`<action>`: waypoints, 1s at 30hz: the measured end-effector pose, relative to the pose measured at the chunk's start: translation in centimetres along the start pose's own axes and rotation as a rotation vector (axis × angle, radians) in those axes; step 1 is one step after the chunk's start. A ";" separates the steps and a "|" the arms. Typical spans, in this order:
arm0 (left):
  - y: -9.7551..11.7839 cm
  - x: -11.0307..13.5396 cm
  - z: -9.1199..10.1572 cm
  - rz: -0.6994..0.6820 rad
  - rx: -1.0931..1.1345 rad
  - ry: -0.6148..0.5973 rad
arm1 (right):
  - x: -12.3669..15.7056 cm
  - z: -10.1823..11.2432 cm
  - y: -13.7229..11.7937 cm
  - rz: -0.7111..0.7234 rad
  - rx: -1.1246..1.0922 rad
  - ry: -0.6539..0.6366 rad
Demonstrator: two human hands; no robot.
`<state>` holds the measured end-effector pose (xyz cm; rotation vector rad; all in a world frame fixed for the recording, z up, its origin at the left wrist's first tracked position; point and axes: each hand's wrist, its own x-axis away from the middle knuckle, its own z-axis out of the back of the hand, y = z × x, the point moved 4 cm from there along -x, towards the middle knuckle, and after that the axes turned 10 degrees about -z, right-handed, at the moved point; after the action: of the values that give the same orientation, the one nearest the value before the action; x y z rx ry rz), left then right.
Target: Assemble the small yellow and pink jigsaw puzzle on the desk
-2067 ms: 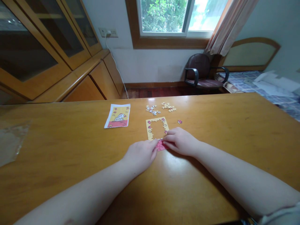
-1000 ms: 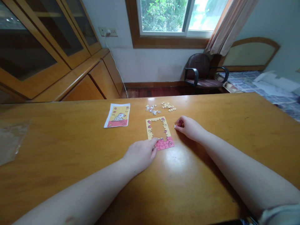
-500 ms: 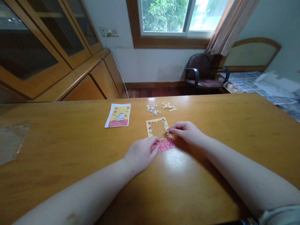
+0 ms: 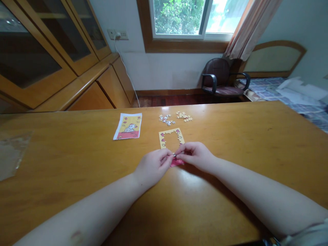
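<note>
A partly assembled jigsaw puzzle [image 4: 162, 136] lies on the table, its yellow border and pink lower rows framing an open middle. Over the pink rows, my right hand [image 4: 196, 155] is closed in a pinch on a small puzzle piece [image 4: 174, 155]. My left hand [image 4: 155, 165] is at the puzzle's lower left, thumb and forefinger drawn together beside that piece. What its fingertips grip, if anything, is hidden. Both hands cover much of the pink part.
Beyond the puzzle lie a pile of whitish loose pieces [image 4: 167, 119] and a pile of yellow ones [image 4: 184, 116]. A reference picture [image 4: 128, 126] of a white animal is to the left. A clear plastic bag [image 4: 11, 153] rests at the table's far left.
My right hand has moved left and toward me, from the puzzle's right border to the pink rows, carrying the piece. My left thumb and forefinger have come together.
</note>
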<state>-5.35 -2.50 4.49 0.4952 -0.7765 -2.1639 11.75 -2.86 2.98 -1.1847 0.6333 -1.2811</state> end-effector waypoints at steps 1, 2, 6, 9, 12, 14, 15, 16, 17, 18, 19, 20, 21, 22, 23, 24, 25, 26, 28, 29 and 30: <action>0.0 0.0 0.0 0.001 0.002 0.002 | 0.1 0.2 -0.3 0.065 0.072 0.032; 0.0 0.0 0.0 0.002 0.009 0.006 | 0.2 0.4 -0.7 0.155 0.144 0.062; -0.2 0.0 -0.1 0.007 0.042 0.013 | 1.0 0.6 -2.1 0.574 0.329 0.080; -0.3 -0.1 -0.1 0.010 0.040 0.008 | 1.4 0.5 -2.3 0.727 0.442 0.101; -0.3 -0.1 -0.1 0.010 0.030 -0.009 | 1.5 0.6 -2.1 0.793 0.574 0.145; -0.3 -0.1 -0.1 0.001 0.028 -0.020 | 1.3 1.0 -1.9 0.837 0.639 0.173; -0.2 -0.1 -0.1 -0.003 0.013 -0.028 | 1.2 1.4 -1.8 0.859 0.656 0.184; -0.2 -0.1 -0.2 -0.002 -0.011 -0.046 | 1.0 1.8 -1.7 0.872 0.667 0.187; -0.2 -0.1 -0.3 -0.001 -0.044 -0.068 | 0.7 2.2 -1.6 0.867 0.669 0.182; -0.2 0.0 -0.4 0.002 -0.082 -0.096 | 0.4 2.6 -1.4 0.850 0.661 0.169; -0.2 0.0 -0.5 0.004 -0.121 -0.126 | 0.1 3.0 -1.3 0.826 0.654 0.149; -0.1 0.1 -0.7 0.004 -0.159 -0.151 | -0.2 3.3 -1.1 0.802 0.649 0.125; -0.1 0.1 -0.8 0.005 -0.194 -0.170 | -0.4 3.6 -1.0 0.780 0.644 0.100; -0.1 0.1 -0.9 0.009 -0.224 -0.184 | -0.5 3.7 -0.9 0.762 0.642 0.076; 0.0 0.1 -0.9 0.014 -0.247 -0.195 | -0.6 3.7 -0.9 0.749 0.644 0.055; 0.0 0.1 -0.9 0.019 -0.264 -0.203 | -0.6 3.7 -0.8 0.742 0.649 0.040; 0.0 0.1 -0.9 0.025 -0.274 -0.209 | -0.6 3.6 -0.8 0.740 0.658 0.031; 0.0 0.1 -1.0 0.030 -0.279 -0.215 | -0.6 3.5 -0.8 0.739 0.669 0.024; 0.0 0.1 -1.0 0.036 -0.281 -0.223 | -0.5 3.2 -0.8 0.740 0.695 0.017; 0.0 0.1 -1.0 0.039 -0.283 -0.225 | -0.5 3.1 -0.8 0.740 0.704 0.014; 0.0 0.1 -1.0 0.041 -0.287 -0.228 | -0.5 3.0 -0.7 0.736 0.710 0.010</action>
<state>-4.89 -2.92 3.76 0.0865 -0.5749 -2.2702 14.07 -1.34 4.52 -0.2969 0.4848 -0.7601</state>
